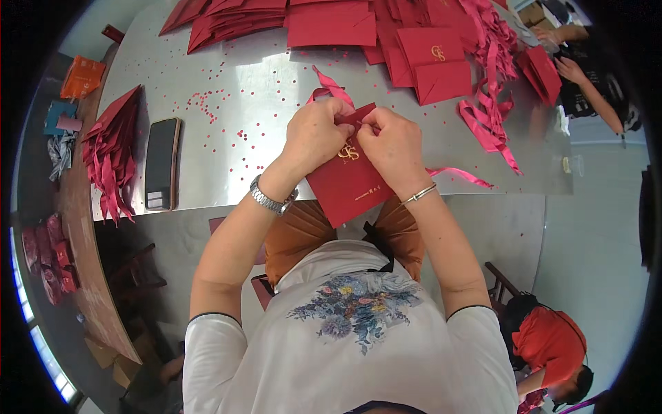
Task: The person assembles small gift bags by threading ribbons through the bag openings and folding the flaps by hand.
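A small red paper bag [349,185] with gold print hangs tilted over the table's near edge, in front of my body. Both hands are closed at its top edge. My left hand [316,131], with a metal watch at the wrist, pinches a pink ribbon [329,84] whose loop sticks out above it. Thumb and fingers of my right hand [394,141] are pinched at the bag's top, and a ribbon tail [460,176] trails onto the table beside that hand. The fingers hide where ribbon and paper meet.
Stacked flat red bags [331,27] and a heap of pink ribbons [489,90] lie on the metal table [255,76], with scattered red dots. At left are a phone [163,165] and a ribboned bag bundle [114,148]. Co-workers' hands [562,52] hold things at far right.
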A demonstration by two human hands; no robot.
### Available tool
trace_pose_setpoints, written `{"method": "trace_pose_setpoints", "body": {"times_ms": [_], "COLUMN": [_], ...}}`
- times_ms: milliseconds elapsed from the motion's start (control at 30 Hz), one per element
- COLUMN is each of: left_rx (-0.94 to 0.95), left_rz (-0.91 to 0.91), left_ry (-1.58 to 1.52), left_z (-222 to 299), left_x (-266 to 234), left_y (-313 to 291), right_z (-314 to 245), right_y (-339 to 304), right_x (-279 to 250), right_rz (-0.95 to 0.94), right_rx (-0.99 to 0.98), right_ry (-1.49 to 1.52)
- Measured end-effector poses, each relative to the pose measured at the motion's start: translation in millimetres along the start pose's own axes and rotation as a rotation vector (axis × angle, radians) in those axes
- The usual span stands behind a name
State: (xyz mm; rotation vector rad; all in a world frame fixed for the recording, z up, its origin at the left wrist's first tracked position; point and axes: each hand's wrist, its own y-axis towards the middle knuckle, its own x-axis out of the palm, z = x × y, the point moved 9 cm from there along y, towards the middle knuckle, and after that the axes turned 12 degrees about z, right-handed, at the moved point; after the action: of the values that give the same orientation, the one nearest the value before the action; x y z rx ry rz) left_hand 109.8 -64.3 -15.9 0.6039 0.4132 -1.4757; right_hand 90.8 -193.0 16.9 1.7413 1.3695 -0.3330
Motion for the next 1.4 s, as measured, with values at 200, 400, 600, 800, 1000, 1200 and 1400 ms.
{"method": "trace_pose_setpoints", "body": {"times_ms": [200,400,600,800,1000,1200,1400], "left_rx": [0.018,-0.018,-0.083,-0.145,-0.133,-0.032,0.058], "left_rz": [0.033,-0.074,-0.187,-0.176,-0.175,-0.081,-0.031], "left_ry": [-0.012,-0.122,-0.166,-0.239,-0.217,-0.130,-0.039], "left_z": [0.9,-3.6,-5.2,-11.5,-9.8,-7.7,1.8], "left_x": [0.3,2.6,4.7,2.5,1.9,-0.3,-6.3], "left_y": [-1.8,1.8,5.2,5.8,5.2,2.4,0.5], "right_z": [-13.8,-12.5,-16.2,-25.5,-25.1,-44.0,-43.5], "right_y": [-0.3,-4.0,-7.6,-4.6,-2.1,-3.3,3.0], "right_x": [3.0,-14.7,-23.1,-18.0,-10.0,6.1,23.5], "right_rz": [-0.048,0.052,0.074,0.079,0.049,-0.039,-0.190], "right_rx": [-0.108,-0.220,-0.186,-0.244,-0.190,-0.341,-0.356], "right_ry": [-0.221,0.000,0.106,0.074,0.013,-0.279,-0.423]}}
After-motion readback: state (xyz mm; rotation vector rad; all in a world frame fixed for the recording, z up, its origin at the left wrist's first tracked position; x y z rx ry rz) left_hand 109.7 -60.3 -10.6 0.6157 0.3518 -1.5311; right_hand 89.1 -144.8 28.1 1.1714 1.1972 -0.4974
